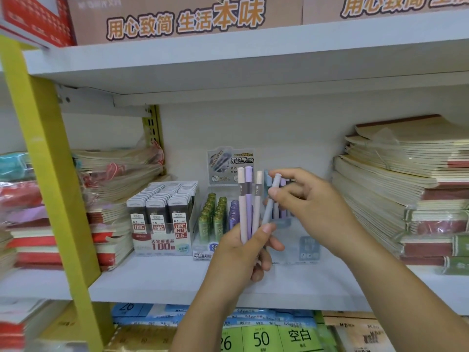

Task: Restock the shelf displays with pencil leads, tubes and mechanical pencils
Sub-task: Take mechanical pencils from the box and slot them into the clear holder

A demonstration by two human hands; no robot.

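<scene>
Several pencils (247,207) in left hand (243,252), white shelf (157,278), notebooks (396,174)

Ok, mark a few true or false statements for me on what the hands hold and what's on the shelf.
1. The left hand grips several pastel tubes. True.
2. The right hand is empty. False: it pinches one grey tube.
3. Green tubes stand to the right of the black lead cases. True.
4. Notebooks are stacked on the left only. False: stacks lie on both sides of the shelf.
</scene>
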